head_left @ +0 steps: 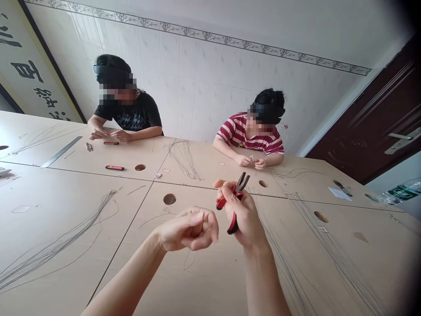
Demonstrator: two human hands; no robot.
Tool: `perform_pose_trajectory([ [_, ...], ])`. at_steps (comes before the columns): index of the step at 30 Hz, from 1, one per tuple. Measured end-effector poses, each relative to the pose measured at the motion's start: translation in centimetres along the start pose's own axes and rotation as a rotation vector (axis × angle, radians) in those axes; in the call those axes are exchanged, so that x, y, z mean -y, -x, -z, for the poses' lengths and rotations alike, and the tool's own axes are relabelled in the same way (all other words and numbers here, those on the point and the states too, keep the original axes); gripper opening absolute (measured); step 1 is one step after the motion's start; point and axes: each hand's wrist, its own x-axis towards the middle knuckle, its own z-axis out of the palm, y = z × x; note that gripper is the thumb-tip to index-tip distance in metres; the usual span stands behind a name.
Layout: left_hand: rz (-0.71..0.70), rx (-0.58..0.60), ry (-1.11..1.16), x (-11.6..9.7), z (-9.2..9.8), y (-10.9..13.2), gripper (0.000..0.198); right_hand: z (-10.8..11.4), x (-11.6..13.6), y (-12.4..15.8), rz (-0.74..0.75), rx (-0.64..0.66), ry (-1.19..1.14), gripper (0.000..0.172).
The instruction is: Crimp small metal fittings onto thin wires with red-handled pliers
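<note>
My right hand [245, 210] is wrapped around pliers [242, 182] with red and black handles. Their dark jaws point up and stand slightly apart. To its left, my left hand [190, 228] is raised over the table with its fingers curled in; what they pinch, if anything, is too small to make out. A thin wire [154, 218] runs out from behind the left hand, and a fine wire loop [189, 262] shows below it. The two hands are apart.
Bundles of thin wires lie left [82, 228] and right [329, 245] on the table [158, 281], with another farther back [187, 160]. A table hole [169, 199] lies ahead. Two people [131, 105] [251, 131] sit opposite, hands on the table. A bottle [403, 192] is at right.
</note>
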Motion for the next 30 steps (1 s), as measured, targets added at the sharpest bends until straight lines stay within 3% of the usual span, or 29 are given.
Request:
perform_pose_trajectory([
  [3,0.004,0.06,0.05,0.3,-0.4,-0.1,0.052,0.0,0.0,-0.3,-0.158,0.08,-0.322,0.013],
  [6,0.007,0.058,0.07,0.4,-0.6,-0.1,0.051,0.0,-0.1,-0.4,-0.276,0.149,-0.474,0.013],
  [15,-0.021,-0.007,0.109,0.5,-1.1,0.4,0.063,-0.3,-0.3,-0.5,-0.332,0.169,-0.555,0.014],
  [20,-0.061,0.032,-0.003,0.2,-1.0,1.8,0.073,-1.0,-0.7,-0.5,-0.345,0.19,-0.595,0.014],
  [23,-0.374,-0.198,-0.028,-1.7,-1.7,2.9,0.073,-1.6,-1.0,-0.3,-0.323,0.212,-0.581,0.015],
  [26,-0.815,-0.524,-0.008,-4.2,-3.1,3.5,0.045,-2.0,-1.0,0.1,-0.29,0.221,-0.5,0.015],
  [28,-0.918,-0.696,-0.037,-5.6,-3.7,3.5,0.031,-2.1,-1.0,0.4,-0.264,0.225,-0.409,0.015],
  [30,-0.948,-0.839,-0.075,-6.4,-3.4,3.1,0.03,-2.2,-0.9,0.7,-0.227,0.222,-0.321,0.014],
])
